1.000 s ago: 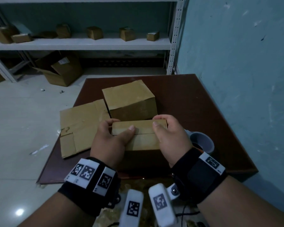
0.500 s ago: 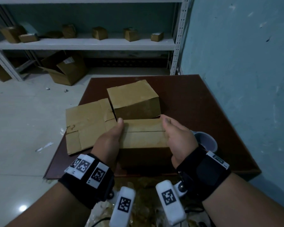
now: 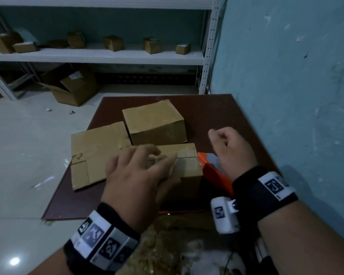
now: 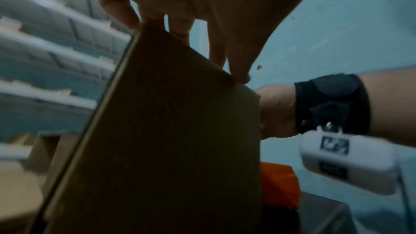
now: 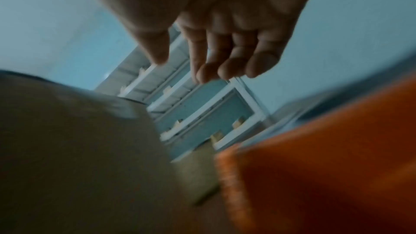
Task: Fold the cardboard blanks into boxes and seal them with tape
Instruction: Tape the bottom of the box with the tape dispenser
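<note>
A small cardboard box (image 3: 187, 165) stands at the near edge of the dark table (image 3: 216, 116) with its top flaps folded shut. My left hand (image 3: 147, 163) lies flat on those flaps and presses them down; in the left wrist view its fingers (image 4: 180, 24) rest on the box (image 4: 168, 131) along its top edge. My right hand (image 3: 226, 143) hovers to the right of the box, loosely curled and empty, above an orange tape dispenser (image 3: 213, 173). The right wrist view shows the relaxed fingers (image 5: 213, 56) over the dispenser (image 5: 315, 166).
A folded box (image 3: 153, 124) stands behind the near one, and a flat cardboard blank (image 3: 95, 153) lies to its left. A blue wall (image 3: 296, 96) runs along the table's right side. Beyond are a white shelf (image 3: 107, 56) holding several small boxes and an open carton (image 3: 72, 86) on the floor.
My right hand has let go of the box and moved right, over the orange dispenser. My left hand has shifted from the box's left side onto its top flaps.
</note>
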Motion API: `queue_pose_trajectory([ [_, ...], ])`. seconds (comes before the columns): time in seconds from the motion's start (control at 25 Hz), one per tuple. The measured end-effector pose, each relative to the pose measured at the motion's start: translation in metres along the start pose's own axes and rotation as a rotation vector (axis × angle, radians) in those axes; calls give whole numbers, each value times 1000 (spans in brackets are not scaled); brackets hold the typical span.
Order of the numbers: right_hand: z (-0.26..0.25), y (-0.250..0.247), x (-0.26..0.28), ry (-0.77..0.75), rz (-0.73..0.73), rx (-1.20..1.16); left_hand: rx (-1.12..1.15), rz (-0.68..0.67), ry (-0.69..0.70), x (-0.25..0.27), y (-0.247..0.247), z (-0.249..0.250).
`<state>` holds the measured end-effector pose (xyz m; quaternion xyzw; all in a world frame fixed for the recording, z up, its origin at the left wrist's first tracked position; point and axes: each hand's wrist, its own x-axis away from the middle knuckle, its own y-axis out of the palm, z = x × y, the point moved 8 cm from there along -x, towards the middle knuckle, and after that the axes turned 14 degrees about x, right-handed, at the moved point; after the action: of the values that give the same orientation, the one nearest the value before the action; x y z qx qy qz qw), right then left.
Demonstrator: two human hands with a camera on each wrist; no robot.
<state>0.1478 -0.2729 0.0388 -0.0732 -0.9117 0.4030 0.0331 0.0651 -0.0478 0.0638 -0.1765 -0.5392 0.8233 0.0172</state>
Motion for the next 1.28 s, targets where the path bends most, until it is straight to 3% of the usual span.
queue_pose_trajectory([
  [0.12, 30, -2, -6, 7, -212, 684, -20, -121, 60, -1, 14, 1],
  [0.2, 45, 16, -3, 20, -361, 898, 26, -157, 75, -6, 14, -4],
  [0.28, 48, 33, -2, -5, -427, 967, 82, -119, 56, -11, 8, -4],
  [0.48, 53, 13, -15, -39, -262, 827, -45, -107, -107, -14, 15, 5],
  [0.64, 45, -33, -11, -110, -19, 666, 17, -143, -88, -22, 21, 0],
  [0.76, 32, -64, 4, -200, 120, 349, 98, -164, -80, -29, 19, -14],
  [0.84, 17, -70, 19, -291, 74, 54, 223, -113, -44, -30, 11, -18],
  [1.0, -23, -63, 45, -512, -123, -240, 720, 243, 20, -22, -35, -16],
  [1.12, -37, -50, 57, -603, -204, -213, 1165, 128, -131, -24, -34, -12],
  [1.2, -41, -40, 62, -625, -257, -206, 1244, 12, -214, -24, -25, -13],
  [1.28, -42, -34, 65, -634, -278, -188, 1203, -6, -208, -22, -23, -15],
])
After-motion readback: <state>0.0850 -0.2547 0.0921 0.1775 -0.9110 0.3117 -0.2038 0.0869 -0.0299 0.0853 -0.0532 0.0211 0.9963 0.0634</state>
